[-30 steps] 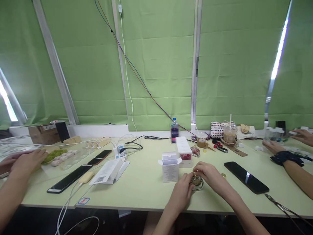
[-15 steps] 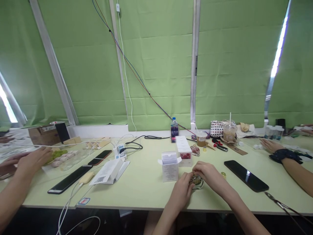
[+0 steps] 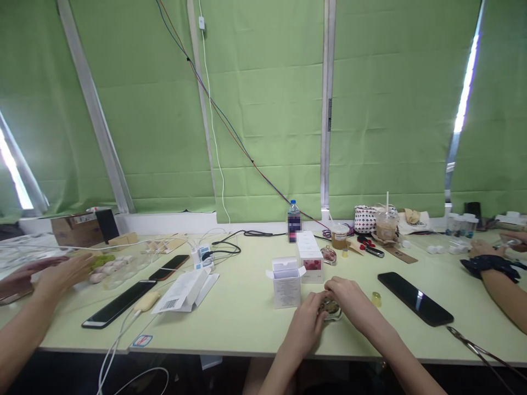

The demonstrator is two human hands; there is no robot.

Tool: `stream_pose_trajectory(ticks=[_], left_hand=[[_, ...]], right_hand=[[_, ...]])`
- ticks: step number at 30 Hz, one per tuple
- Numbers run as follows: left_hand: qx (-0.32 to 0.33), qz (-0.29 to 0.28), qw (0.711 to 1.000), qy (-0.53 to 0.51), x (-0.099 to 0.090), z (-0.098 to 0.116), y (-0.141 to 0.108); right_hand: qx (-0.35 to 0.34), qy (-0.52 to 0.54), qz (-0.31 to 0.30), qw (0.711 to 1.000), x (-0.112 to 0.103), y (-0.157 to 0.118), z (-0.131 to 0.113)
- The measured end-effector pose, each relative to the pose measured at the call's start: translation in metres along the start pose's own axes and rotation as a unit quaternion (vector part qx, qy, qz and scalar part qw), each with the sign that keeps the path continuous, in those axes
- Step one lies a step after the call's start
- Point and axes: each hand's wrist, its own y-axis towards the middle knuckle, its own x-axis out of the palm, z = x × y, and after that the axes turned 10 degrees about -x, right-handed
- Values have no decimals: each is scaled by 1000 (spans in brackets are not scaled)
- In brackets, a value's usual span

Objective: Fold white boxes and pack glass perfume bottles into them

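At the front of the table both my hands are closed around a small clear-glass perfume bottle (image 3: 332, 314), with something greenish-brown showing inside it. My left hand (image 3: 305, 321) grips its left side. The fingers of my right hand (image 3: 349, 299) pinch at its top, and they hide that part. To the right of my right wrist stands a small yellow translucent cap (image 3: 376, 299). An open white carton (image 3: 287, 288) stands just behind my left hand, its flaps spread. Behind that is a longer white box (image 3: 309, 258) with a red picture, and beside it a pinkish glass bottle (image 3: 328, 255).
A black phone (image 3: 415, 297) and long-handled pliers (image 3: 467, 341) lie on the right. A water bottle (image 3: 293, 222) and iced drink cup (image 3: 387, 225) stand at the back. Flattened paper packaging (image 3: 185, 291), phones and cables occupy the left. Co-workers' hands (image 3: 68, 274) show at both sides.
My hands stay on the bottle with only slight finger movement. On the right, a co-worker's hand has drawn back from the table toward the edge of view and another hand appears beside it.
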Motion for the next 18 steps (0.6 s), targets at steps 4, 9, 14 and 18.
stream_pose_trajectory(ticks=[4, 9, 14, 18], left_hand=[[0, 0, 1000, -3, 0, -1, 0], [0, -5, 1000, -4, 1, -2, 0], [1, -3, 1000, -2, 2, -3, -1], [0, -4, 1000, 5, 1, -2, -1]], right_hand=[[-11, 28, -13, 999, -8, 0, 1], [-8, 64, -15, 998, -22, -4, 6], [-16, 86, 3, 996, -27, -6, 9], [-38, 96, 1, 995, -26, -5, 3]])
